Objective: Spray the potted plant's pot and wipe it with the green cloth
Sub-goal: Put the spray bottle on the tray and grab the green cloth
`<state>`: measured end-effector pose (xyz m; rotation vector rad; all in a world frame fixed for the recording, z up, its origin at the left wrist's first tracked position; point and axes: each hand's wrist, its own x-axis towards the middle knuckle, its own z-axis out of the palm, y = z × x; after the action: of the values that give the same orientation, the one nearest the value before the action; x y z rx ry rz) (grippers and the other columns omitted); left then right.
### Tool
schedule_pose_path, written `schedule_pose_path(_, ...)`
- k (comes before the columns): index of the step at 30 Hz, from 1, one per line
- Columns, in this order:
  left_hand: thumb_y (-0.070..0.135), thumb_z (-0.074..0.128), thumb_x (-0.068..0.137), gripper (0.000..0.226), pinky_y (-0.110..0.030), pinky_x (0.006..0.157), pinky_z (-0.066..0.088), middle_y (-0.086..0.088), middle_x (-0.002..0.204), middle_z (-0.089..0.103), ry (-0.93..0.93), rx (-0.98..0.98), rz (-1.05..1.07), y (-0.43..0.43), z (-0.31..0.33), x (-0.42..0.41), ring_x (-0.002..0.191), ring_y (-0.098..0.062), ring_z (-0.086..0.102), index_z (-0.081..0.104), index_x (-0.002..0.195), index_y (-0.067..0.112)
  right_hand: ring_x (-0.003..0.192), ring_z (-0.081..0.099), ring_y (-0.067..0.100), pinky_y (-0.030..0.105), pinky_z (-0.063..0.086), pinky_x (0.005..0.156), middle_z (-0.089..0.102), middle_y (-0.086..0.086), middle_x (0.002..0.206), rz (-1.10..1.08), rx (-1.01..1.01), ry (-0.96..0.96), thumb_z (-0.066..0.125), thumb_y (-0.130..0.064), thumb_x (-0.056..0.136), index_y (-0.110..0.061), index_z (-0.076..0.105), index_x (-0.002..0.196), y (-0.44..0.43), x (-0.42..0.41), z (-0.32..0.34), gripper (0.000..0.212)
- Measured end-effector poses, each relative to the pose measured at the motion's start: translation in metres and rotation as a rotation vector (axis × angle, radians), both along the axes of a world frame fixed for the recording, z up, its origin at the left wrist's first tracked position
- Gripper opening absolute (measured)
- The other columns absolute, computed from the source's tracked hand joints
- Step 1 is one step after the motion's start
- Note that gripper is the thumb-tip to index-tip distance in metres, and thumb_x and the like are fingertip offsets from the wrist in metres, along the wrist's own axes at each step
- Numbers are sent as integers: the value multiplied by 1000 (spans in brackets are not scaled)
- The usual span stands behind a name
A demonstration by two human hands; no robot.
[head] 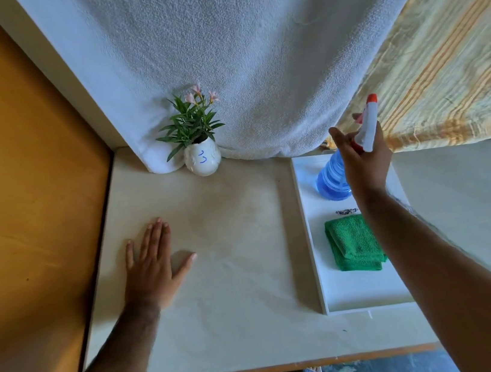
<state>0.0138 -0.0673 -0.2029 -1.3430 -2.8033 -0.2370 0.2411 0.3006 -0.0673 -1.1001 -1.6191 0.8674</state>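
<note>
A small white pot (202,159) with a blue mark holds a green plant with pink flowers (192,120), standing at the back of the table against a white towel. My right hand (363,159) grips the neck of a blue spray bottle (331,180) with a white and orange trigger head (369,124), over the far end of a white tray (311,239). A folded green cloth (353,243) lies in the tray, nearer to me. My left hand (154,261) rests flat on the table, palm down, fingers spread, well in front of the pot.
The table top (235,281) is pale beige, with an orange-brown panel (17,186) on the left. A white towel (236,61) hangs behind the pot and a striped yellowish cloth (450,78) at the right. My feet show below the front edge.
</note>
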Motion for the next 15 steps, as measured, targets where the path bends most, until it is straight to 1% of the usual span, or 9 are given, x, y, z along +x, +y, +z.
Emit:
schedule_pose_path(2,72,38,87,96,-63,124,20,-9,169,32,4,0,-1,0,0,0,154,-24,36,33,159,8,64,59,3,25,54,67,62,-11,70,27,-6,-22,80,-65,74,-54,58,93,0,2,1,31)
schedule_pose_path(4,72,37,88,96,-62,124,19,-8,170,30,1,-3,3,-1,-1,-1,154,-23,34,31,160,10,70,63,1,25,54,70,68,-10,78,46,-24,-69,82,-62,74,-55,58,98,-1,5,-1,34)
schedule_pose_path(6,73,36,88,96,-62,125,18,-7,171,27,-3,3,8,-1,-3,-1,156,-22,31,29,161,11,96,65,-2,19,50,87,71,-9,106,71,-51,-157,83,-58,76,-49,53,126,-6,15,-6,60)
schedule_pose_path(7,73,36,88,96,-61,125,18,-6,172,27,-4,8,10,-2,-3,-1,156,-21,30,28,161,12,115,60,0,20,45,99,66,-7,126,75,-71,-182,82,-59,77,-37,46,142,-13,25,-10,78)
schedule_pose_path(9,73,36,89,94,-61,125,20,-5,172,28,6,19,13,-2,-4,-1,156,-20,30,29,161,13,141,43,9,35,35,117,47,-1,153,59,-82,-233,78,-59,80,-22,33,154,-33,51,-18,94)
schedule_pose_path(10,72,37,89,93,-61,125,22,-5,171,30,18,29,13,-2,-4,0,155,-21,32,31,161,13,145,38,12,40,32,119,42,1,157,73,-58,-290,76,-60,81,-19,32,155,-44,67,-24,95)
schedule_pose_path(11,72,38,90,92,-61,125,23,-6,170,32,29,41,12,-1,-4,0,154,-22,34,33,160,12,147,35,14,39,29,120,39,3,159,119,-26,-380,74,-62,82,-17,31,156,-56,82,-29,97)
schedule_pose_path(13,71,40,90,91,-61,124,24,-8,168,36,43,66,8,-1,-5,1,153,-24,38,36,159,11,150,29,17,32,23,122,34,6,162,320,120,-616,71,-68,80,-10,30,157,-75,111,-39,105)
schedule_pose_path(15,71,41,89,92,-61,125,22,-8,168,36,51,70,4,-2,-6,1,153,-24,38,36,159,11,153,23,20,39,26,123,29,10,164,541,309,-822,68,-73,78,-5,29,157,-81,133,-52,111)
